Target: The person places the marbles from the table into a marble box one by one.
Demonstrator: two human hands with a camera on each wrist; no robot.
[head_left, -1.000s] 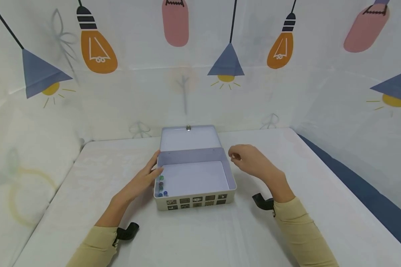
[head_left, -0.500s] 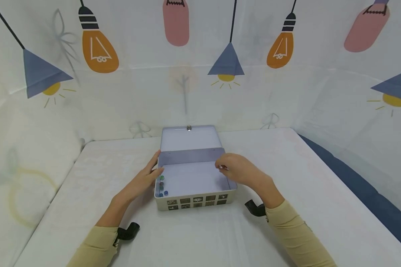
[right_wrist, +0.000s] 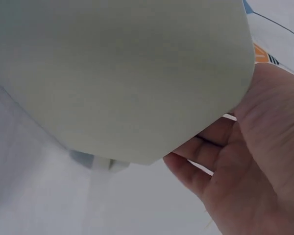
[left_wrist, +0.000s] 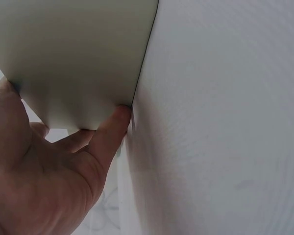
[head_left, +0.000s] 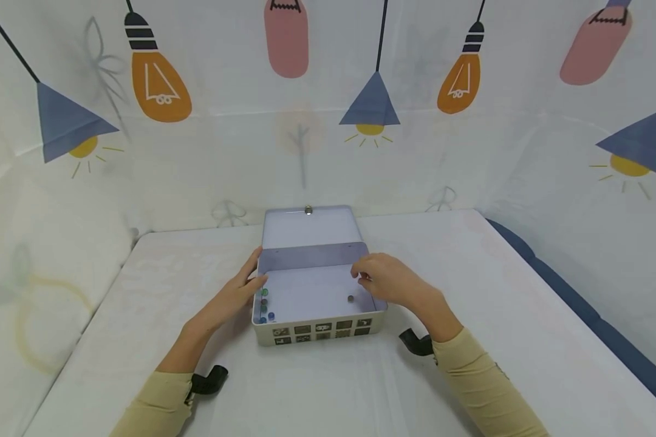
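Observation:
A pale metal box (head_left: 322,331) with its hinged lid (head_left: 311,227) raised sits on the table. My left hand (head_left: 240,285) holds its left wall, thumb over the rim and fingers along the outside. In the left wrist view, the fingertips (left_wrist: 120,115) press the outer wall low at the table. Several green and blue marbles (head_left: 265,301) line the inside left edge. Over the right rim hovers my right hand (head_left: 390,279), fingers loosely bent. Below them a brownish marble (head_left: 350,298) is on the box floor. The right wrist view has the box wall hiding the fingertips.
A white cloth covers the table (head_left: 317,388). Behind it hangs a white curtain (head_left: 240,158) printed with lamps and bulbs. Dark blue fabric (head_left: 568,300) shows beyond the right table edge. A black wrist mount (head_left: 415,342) sticks out from the right sleeve.
My right hand has come left from beside the box to over its right rim and let go of a brownish marble, now inside. The left hand stays on the box.

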